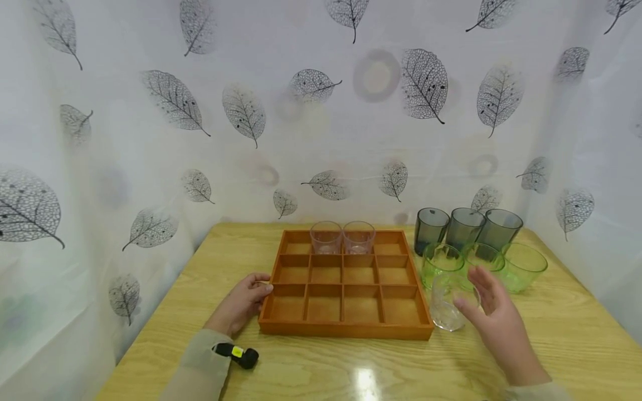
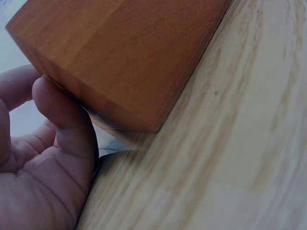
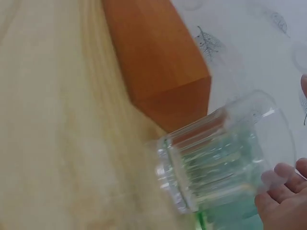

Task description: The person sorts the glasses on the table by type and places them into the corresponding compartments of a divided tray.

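Note:
A wooden tray (image 1: 346,329) divided into compartments lies on the table. Against its left side rest the thumb and fingertips of my left hand (image 1: 246,303); the left wrist view shows the fingers at the tray's wall (image 2: 129,72). Two clear glasses, a left one (image 1: 326,239) and a right one (image 1: 359,239), occupy the middle compartments of the back row. Just right of the tray's front corner stands a clear glass (image 1: 445,312). My right hand (image 1: 494,328) is beside it, thumb and fingers spread apart, with fingertips close to its rim in the right wrist view.
Behind the right hand stand several green glasses (image 1: 521,273), and behind those several dark grey glasses (image 1: 431,228). A leaf-patterned curtain (image 1: 321,128) closes off the back and sides of the table (image 1: 301,367). A black strap device (image 1: 243,356) sits on the left wrist.

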A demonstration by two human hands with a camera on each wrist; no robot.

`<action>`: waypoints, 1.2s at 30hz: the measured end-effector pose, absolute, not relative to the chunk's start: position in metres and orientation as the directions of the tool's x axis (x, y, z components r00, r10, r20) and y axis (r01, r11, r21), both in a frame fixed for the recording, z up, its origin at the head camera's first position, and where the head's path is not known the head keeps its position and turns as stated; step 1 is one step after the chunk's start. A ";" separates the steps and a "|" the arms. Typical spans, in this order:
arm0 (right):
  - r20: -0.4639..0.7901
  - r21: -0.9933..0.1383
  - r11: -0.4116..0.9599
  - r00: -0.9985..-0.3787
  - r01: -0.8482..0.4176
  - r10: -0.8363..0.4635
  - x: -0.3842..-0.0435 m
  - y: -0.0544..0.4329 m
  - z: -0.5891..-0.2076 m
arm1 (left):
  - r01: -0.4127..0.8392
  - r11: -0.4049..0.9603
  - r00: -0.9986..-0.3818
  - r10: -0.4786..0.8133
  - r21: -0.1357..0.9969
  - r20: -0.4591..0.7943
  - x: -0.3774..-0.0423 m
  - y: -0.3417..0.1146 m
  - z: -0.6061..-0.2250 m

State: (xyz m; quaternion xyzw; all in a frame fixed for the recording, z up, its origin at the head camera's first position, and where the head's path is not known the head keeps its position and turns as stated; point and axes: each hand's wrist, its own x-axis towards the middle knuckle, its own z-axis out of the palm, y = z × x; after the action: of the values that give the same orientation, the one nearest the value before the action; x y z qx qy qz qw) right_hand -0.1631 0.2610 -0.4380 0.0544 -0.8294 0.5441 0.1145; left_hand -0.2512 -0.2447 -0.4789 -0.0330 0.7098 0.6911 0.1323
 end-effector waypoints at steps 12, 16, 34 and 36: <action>0.099 -0.935 0.341 -0.995 -0.093 -0.001 -0.168 0.261 -0.460 | -0.238 0.039 -0.962 0.131 0.970 -0.241 -0.252 -0.244 -0.479; 0.082 -0.931 0.355 -0.997 -0.078 -0.005 -0.170 0.262 -0.463 | -0.235 0.034 -0.961 0.138 0.971 -0.238 -0.252 -0.244 -0.480; 0.063 -0.937 0.341 -0.998 -0.069 -0.027 -0.173 0.263 -0.470 | -0.228 0.048 -0.962 0.141 0.973 -0.232 -0.252 -0.245 -0.479; 0.069 -0.936 0.343 -0.997 -0.073 -0.024 -0.173 0.264 -0.469 | -0.222 0.043 -0.963 0.149 0.974 -0.226 -0.251 -0.245 -0.479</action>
State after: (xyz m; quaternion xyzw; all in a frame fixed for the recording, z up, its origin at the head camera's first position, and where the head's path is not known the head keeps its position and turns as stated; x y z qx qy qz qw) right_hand -0.1729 0.2636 -0.4691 0.0294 -0.8192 0.5723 0.0216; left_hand -0.2514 -0.2447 -0.4788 -0.0256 0.7096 0.6912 0.1340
